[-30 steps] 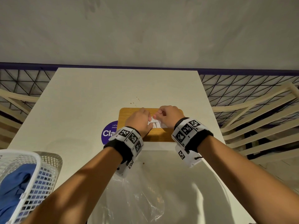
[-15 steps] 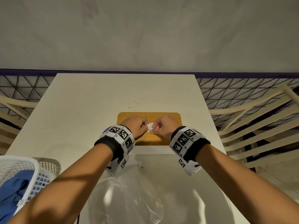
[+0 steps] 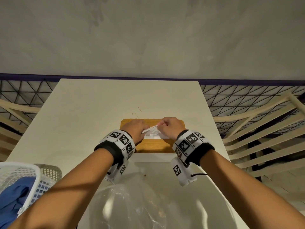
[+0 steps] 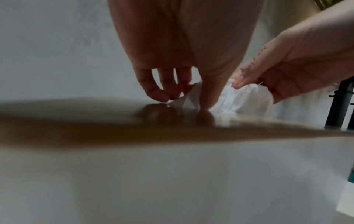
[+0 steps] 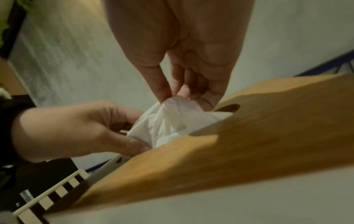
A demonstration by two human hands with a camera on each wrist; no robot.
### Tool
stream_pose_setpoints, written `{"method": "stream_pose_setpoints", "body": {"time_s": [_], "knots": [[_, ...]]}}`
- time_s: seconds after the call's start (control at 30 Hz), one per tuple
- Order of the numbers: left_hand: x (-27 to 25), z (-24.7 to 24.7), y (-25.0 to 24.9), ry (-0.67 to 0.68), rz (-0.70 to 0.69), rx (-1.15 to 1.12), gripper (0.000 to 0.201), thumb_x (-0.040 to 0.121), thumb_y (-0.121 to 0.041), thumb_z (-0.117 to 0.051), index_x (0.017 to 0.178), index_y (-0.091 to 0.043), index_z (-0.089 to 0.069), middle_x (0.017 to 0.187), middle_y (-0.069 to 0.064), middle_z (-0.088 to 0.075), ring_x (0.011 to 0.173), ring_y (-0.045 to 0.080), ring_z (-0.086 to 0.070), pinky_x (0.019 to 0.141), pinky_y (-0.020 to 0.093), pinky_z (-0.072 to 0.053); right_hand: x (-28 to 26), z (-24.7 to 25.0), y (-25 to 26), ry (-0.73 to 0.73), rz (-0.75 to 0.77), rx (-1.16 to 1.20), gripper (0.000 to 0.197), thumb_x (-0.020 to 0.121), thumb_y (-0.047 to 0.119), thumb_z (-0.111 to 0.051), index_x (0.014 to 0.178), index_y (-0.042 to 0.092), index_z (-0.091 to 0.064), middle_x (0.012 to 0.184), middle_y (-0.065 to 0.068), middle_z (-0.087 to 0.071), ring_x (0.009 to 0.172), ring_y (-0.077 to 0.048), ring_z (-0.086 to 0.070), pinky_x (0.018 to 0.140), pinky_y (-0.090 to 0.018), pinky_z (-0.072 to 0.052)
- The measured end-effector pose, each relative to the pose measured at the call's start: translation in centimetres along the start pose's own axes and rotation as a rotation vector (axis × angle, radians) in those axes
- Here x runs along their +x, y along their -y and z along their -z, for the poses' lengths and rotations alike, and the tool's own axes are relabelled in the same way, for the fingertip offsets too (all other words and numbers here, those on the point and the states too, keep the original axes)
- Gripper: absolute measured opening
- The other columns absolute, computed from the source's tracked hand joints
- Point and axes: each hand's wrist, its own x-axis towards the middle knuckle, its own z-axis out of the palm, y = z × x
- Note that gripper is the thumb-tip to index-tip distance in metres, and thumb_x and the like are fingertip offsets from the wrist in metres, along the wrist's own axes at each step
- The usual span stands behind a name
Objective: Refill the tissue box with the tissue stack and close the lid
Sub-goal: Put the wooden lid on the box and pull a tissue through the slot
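Since half a second ago, more tissue [image 3: 152, 133] shows through the lid [image 3: 153, 145] slot — right hand [image 3: 170, 128] pinches it, left hand [image 3: 134, 130] pinches beside; lid on, refill nearly done.

glossy wooden lid [image 3: 153, 146], soft paper tissue [image 3: 152, 132]

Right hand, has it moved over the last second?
Yes. Against the wooden lid, the right hand has shifted toward the lid's far edge and away from the left hand, drawing the tissue out.
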Motion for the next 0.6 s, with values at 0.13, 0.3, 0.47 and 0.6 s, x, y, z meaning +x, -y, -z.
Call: {"method": "stream_pose_setpoints", "body": {"time_s": [0.13, 0.3, 0.47, 0.6], "knots": [[-0.2, 0.8, 0.8, 0.032, 0.062, 0.024, 0.024, 0.087, -0.019, -0.057, 0.109, -0.014, -0.064, 0.112, 0.006, -0.055, 0.102, 0.022, -0.052, 0.089, 0.034, -0.044, 0.0, 0.3, -0.1, 0.098, 0.074, -0.177, 0.008, 0.086, 0.023, -0.060, 0.091, 0.017, -0.059, 0.080, 0.003, -0.053, 0.070, -0.011, -0.048, 0.051, -0.016, -0.032], [-0.7, 2.0, 2.0, 0.055, 0.210, -0.250, 0.008, 0.087, -0.017, -0.055, 0.088, -0.023, -0.060, 0.082, -0.005, -0.060, 0.080, 0.012, -0.051, 0.067, 0.020, -0.039, 0.3, 1.6, -0.6, 0.169, 0.117, -0.598, 0.029, 0.086, 0.027, -0.061, 0.106, 0.006, -0.060, 0.104, -0.010, -0.059, 0.098, -0.025, -0.053, 0.083, -0.030, -0.038], [-0.6, 1.8, 1.9, -0.039, 0.253, -0.280, 0.011, 0.091, -0.023, -0.049, 0.089, -0.019, -0.059, 0.076, -0.008, -0.050, 0.079, 0.014, -0.049, 0.062, 0.022, -0.036, 0.7, 3.0, -1.4, 0.082, -0.110, -0.244, 0.026, 0.082, 0.028, -0.067, 0.069, 0.014, -0.050, 0.076, 0.001, -0.049, 0.083, -0.017, -0.046, 0.052, -0.016, -0.032], [-1.1, 0.4, 1.3, -0.094, 0.380, -0.183, 0.031, 0.075, -0.045, -0.064, 0.081, -0.019, -0.049, 0.077, -0.004, -0.051, 0.075, 0.017, -0.052, 0.062, 0.027, -0.041, 0.9, 3.2, -1.9, 0.079, -0.180, -0.145, 0.040, 0.079, 0.029, -0.070, 0.061, 0.018, -0.036, 0.065, 0.004, -0.039, 0.078, -0.019, -0.042, 0.052, -0.019, -0.029]]}}
